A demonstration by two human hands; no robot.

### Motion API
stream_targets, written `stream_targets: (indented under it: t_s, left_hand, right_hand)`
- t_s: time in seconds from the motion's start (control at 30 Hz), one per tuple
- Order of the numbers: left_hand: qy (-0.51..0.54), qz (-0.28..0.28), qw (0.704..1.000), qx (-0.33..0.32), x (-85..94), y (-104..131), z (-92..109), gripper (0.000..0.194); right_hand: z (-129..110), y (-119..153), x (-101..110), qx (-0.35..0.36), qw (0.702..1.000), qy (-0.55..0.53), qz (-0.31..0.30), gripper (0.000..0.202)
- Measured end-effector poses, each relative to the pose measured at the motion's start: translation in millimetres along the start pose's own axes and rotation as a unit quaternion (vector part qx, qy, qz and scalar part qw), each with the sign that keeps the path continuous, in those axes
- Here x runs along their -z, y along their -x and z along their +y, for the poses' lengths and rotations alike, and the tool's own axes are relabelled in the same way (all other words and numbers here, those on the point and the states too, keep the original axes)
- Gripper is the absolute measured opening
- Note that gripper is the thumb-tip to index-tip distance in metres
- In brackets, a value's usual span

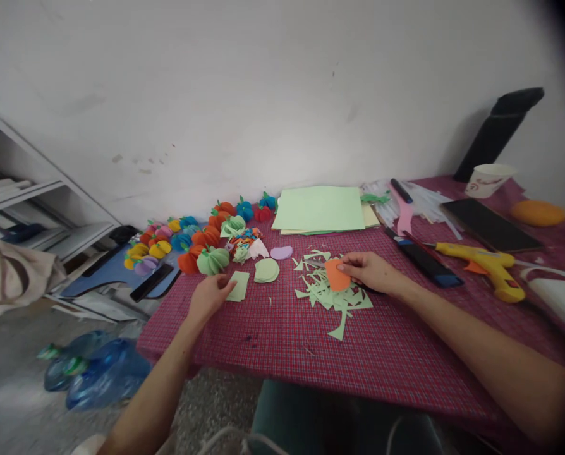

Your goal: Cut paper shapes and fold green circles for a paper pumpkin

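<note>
From my end, I have the orange paper piece (337, 276) in the right hand (371, 274), pinched at its right side between thumb and fingers, so that grip is narrow and closed on it. The piece is over a heap of pale green scraps (328, 297) spread across the middle of the surface (273, 341); one longer scrap points toward the near edge.

I have the left hand (209, 295) at the left side of a few pale green cards (238, 287), fingertips by their edge; I cannot tell whether that grip is pinching one or just resting there. Between the cards and the scraps I see a stack of pale green rounds (266, 270), with a lilac paper (281, 253) just beyond, toward the scraps.

Farther out, a cluster of folded paper balls (213, 260) in orange, blue, red and green stands at the back left. Large pale green sheets (320, 208) lie behind the scraps, near the wall (263, 82). Over to the right I make out white sticks (429, 205), a yellow glue gun (493, 260) on its side and an upright paper cup (488, 181). Blue plastic bottles (112, 376) lie on the floor at lower left.
</note>
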State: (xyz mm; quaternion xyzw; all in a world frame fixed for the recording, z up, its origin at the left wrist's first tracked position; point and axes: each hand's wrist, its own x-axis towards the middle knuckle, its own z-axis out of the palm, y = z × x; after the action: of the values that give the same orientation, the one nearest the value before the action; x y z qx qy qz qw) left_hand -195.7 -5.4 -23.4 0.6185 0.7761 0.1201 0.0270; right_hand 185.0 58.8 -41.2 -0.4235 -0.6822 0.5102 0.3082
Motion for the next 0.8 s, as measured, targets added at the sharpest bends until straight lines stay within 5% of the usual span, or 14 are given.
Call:
stream_targets:
  t_s: [0.6, 0.8]
  left_hand:
    - [-0.096, 0.052, 0.994, -0.011, -13.3, 19.8, 10.3, 0.038]
    - [-0.015, 0.087, 0.996, 0.027, -13.5, 25.6, 5.9, 0.031]
  right_hand:
    - [4.3, 0.3, -2.1, 0.008, 1.000, 0.006, -0.021, 0.026]
    - [6.6, -1.0, -1.8, 0.014, 1.000, 0.010, -0.024, 0.025]
